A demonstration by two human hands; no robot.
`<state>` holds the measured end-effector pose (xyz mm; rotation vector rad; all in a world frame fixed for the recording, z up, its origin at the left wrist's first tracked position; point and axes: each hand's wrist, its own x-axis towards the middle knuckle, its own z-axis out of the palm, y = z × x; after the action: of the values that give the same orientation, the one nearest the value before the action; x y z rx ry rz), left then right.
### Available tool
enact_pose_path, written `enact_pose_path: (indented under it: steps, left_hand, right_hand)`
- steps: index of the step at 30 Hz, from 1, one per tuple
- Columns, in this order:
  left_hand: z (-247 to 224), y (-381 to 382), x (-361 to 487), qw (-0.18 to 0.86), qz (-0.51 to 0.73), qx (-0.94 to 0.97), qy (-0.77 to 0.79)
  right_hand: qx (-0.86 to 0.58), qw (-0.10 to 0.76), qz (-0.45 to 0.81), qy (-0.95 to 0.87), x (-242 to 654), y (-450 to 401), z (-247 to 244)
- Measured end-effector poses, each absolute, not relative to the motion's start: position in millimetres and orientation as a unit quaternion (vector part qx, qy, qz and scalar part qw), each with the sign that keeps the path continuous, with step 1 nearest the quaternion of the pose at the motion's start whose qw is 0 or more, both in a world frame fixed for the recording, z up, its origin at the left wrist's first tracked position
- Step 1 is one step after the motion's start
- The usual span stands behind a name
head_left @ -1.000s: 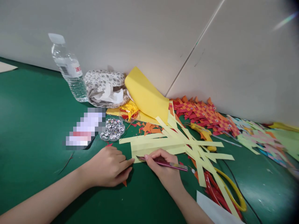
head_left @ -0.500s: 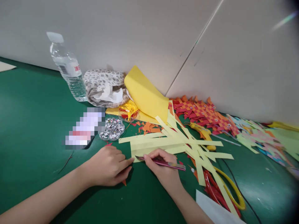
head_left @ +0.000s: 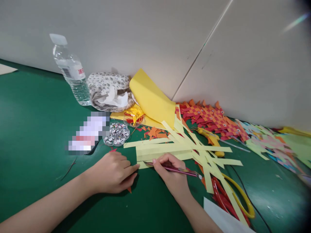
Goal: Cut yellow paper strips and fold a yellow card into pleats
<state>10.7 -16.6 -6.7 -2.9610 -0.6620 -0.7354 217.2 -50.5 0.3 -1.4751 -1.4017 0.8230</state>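
right of the left hand [head_left: 111, 173], whose grip cannot be told, the pale yellow paper [head_left: 147, 156] is best kept flat; the slim tool [head_left: 189, 172], pinched by the right hand [head_left: 174, 181], is best guided evenly.

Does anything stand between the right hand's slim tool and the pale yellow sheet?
Nothing visible does. The slim tool in the right hand has its tip at the pale yellow sheet. The left hand has a fingertip at the sheet's left edge, beside the tip, not between.
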Motion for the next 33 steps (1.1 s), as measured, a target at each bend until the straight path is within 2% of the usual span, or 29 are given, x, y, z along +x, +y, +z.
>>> enact_pose_path:
  steps: [10, 17, 21, 28, 33]
  left_hand:
    - [-8, -17, 10, 0.007, -0.221, -0.951, -0.218]
    - [-7, -17, 10, 0.010, -0.229, -0.949, -0.217]
    - [-6, -16, 10, 0.013, -0.227, -0.950, -0.215]
    - [-5, -17, 8, 0.050, -0.267, -0.937, -0.218]
    - [1, -19, 10, 0.035, -0.234, -0.947, -0.215]
  right_hand:
    - [-0.602, 0.433, 0.321, -0.588, 216, -51, 1]
    - [-0.594, 0.464, 0.285, -0.592, 218, -53, 3]
    - [-0.568, 0.450, 0.293, -0.624, 218, -54, 4]
    - [-0.504, 0.461, 0.160, -0.713, 213, -61, 2]
    - [-0.448, 0.390, -0.030, -0.804, 225, -63, 2]
